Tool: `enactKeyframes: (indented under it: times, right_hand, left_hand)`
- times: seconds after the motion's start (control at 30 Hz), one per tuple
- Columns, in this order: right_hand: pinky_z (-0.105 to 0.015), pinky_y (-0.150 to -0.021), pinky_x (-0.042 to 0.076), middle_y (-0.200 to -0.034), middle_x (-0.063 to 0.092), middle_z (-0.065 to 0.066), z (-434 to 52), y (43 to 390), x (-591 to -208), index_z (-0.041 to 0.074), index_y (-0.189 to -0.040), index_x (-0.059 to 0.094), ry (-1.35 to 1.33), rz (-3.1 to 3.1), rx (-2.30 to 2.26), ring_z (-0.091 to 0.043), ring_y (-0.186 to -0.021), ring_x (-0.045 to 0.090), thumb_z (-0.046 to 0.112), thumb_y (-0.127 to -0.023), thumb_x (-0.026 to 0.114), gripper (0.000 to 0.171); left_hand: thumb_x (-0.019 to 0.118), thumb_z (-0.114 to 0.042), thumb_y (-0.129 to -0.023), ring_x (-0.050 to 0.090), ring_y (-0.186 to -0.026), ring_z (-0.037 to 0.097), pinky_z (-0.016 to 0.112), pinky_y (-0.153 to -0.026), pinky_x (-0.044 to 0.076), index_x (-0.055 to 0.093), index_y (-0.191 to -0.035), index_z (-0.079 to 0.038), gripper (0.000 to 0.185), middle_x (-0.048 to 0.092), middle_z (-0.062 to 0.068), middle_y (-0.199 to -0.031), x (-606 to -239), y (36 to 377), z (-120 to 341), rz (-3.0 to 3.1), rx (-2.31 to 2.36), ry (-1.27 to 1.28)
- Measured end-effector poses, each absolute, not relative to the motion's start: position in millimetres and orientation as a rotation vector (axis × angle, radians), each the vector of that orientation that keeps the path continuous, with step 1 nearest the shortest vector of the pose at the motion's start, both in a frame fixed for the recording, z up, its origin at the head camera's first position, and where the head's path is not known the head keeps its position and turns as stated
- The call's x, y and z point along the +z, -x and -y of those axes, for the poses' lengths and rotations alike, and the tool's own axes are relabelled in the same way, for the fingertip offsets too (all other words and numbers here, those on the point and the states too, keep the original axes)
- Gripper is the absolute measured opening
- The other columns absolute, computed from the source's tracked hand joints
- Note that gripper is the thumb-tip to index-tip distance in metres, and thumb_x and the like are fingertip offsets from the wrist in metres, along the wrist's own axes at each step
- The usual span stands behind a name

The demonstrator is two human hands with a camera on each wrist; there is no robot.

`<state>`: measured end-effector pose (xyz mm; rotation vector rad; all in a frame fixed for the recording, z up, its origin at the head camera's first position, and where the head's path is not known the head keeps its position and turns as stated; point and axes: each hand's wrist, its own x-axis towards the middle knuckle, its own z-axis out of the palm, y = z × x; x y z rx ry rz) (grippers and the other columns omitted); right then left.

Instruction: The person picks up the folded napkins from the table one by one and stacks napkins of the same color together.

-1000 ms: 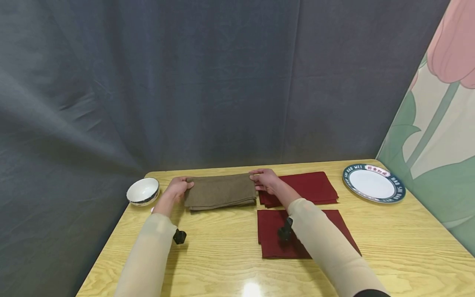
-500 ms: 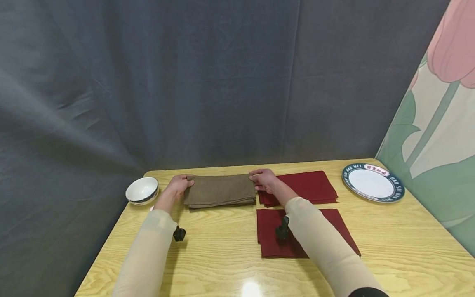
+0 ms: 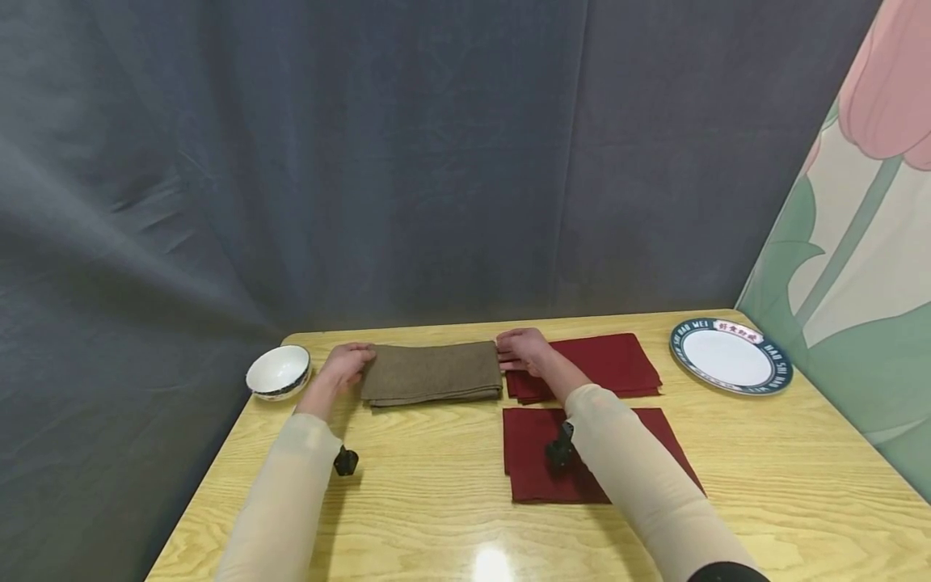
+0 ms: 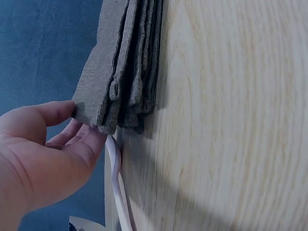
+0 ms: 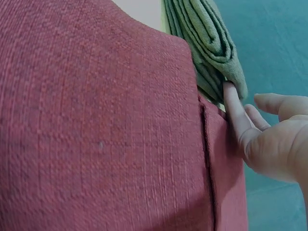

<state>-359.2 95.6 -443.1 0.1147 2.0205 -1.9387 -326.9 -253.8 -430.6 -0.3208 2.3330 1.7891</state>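
Cloth (image 3: 434,374) of a dull brown, folded into a long rectangle, lies along the surface's far edge, left of that edge's middle. Its layers stack slightly unevenly at the left end and curl into nested rounded folds at the right end. Both forearms, in cream sleeves (image 3: 280,493), stretch from the near side of the table (image 3: 407,525) toward it, converging as they go.

The left hand (image 4: 45,154) is at the cloth's far left corner, thumb on top and fingers beneath, the corner pinched between them. The right hand (image 5: 274,144) is at the opposite end; its fingers are extended, one fingertip touching the folds, the thumb held apart from the fabric.

Under the left end runs a thin pale strip (image 4: 117,178). Just right of the cloth lies a far red napkin (image 3: 604,364), folded, near the far edge; a near red napkin (image 3: 531,469) lies closer to the near edge, partly hidden by the right sleeve. A white bowl (image 3: 280,372) stands by the far left corner of the surface, and a plate (image 3: 730,357) with a lettered dark rim lies by the far right corner. Beyond the far edge hangs a dark curtain (image 3: 436,178).
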Motion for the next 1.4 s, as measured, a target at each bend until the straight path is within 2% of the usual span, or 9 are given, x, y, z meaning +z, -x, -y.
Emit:
enactKeyframes:
  times: [0.23,0.37,0.5,0.7,0.9,1.1,1.4]
  right_hand:
    - [-0.045,-0.096,0.053,-0.137,0.054,-0.033,-108.1,360.5,-441.6,-0.01,-0.149,0.038,-0.115,-1.916,-1.988,-0.037,-0.118,0.061,0.008,-0.108,0.046,0.046]
    - [-0.043,-0.095,0.054,-0.141,0.051,-0.033,-117.5,361.7,-440.1,-0.009,-0.151,0.034,-0.131,-1.884,-2.005,-0.039,-0.126,0.057,0.011,-0.109,0.046,0.048]
    - [-0.04,-0.09,0.057,-0.143,0.049,-0.033,-129.4,362.6,-441.2,-0.008,-0.153,0.032,-0.143,-1.881,-2.009,-0.037,-0.123,0.06,0.012,-0.109,0.045,0.05]
    - [-0.04,-0.09,0.057,-0.146,0.046,-0.033,-152.2,359.7,-442.7,-0.007,-0.155,0.028,-0.152,-1.888,-2.012,-0.035,-0.121,0.061,0.014,-0.11,0.043,0.052]
    - [-0.042,-0.092,0.055,-0.147,0.045,-0.032,-174.5,351.5,-444.3,-0.008,-0.155,0.028,-0.163,-1.86,-2.028,-0.032,-0.118,0.064,0.014,-0.11,0.043,0.052]
    - [-0.042,-0.091,0.056,-0.142,0.051,-0.032,-192.6,342.7,-446.2,-0.01,-0.151,0.035,-0.165,-1.877,-2.024,-0.027,-0.106,0.069,0.014,-0.109,0.044,0.049]
    - [-0.043,-0.092,0.056,-0.146,0.046,-0.033,-205.9,326.9,-446.4,-0.01,-0.153,0.033,-0.085,-1.873,-2.002,-0.027,-0.111,0.067,0.014,-0.11,0.04,0.049]
  left_hand:
    - [0.044,-0.009,-0.108,0.03,-0.145,0.041,0.049,-0.116,0.031,0.034,-0.153,0.008,0.049,0.028,0.028,-0.159,-431.7,324.1,261.9,-2.239,1.871,0.289]
    - [0.045,-0.009,-0.108,0.037,-0.142,0.041,0.047,-0.113,0.036,0.036,-0.151,0.009,0.048,0.034,0.029,-0.156,-430.9,323.9,265.7,-2.221,1.902,0.285]
    - [0.045,-0.008,-0.108,0.046,-0.136,0.039,0.044,-0.109,0.042,0.037,-0.15,0.012,0.047,0.04,0.031,-0.151,-428.3,322.2,269.4,-2.208,1.927,0.284]
    - [0.043,-0.01,-0.109,0.05,-0.133,0.034,0.044,-0.111,0.04,0.032,-0.153,0.01,0.049,0.038,0.031,-0.153,-420.9,318.6,274.1,-2.17,1.945,0.268]
    - [0.04,-0.007,-0.11,0.045,-0.137,0.036,0.045,-0.114,0.036,0.028,-0.154,0.009,0.049,0.037,0.03,-0.153,-414.3,313.1,274.3,-2.1,2.04,0.247]
    - [0.04,-0.007,-0.11,0.046,-0.135,0.039,0.046,-0.11,0.041,0.035,-0.153,0.007,0.046,0.041,0.031,-0.151,-412.5,307.5,265.0,-2.111,2.027,0.186]
    - [0.042,-0.008,-0.109,0.047,-0.134,0.042,0.047,-0.106,0.045,0.036,-0.15,0.011,0.045,0.043,0.033,-0.147,-419.9,294.4,243.3,-2.091,1.969,0.062]
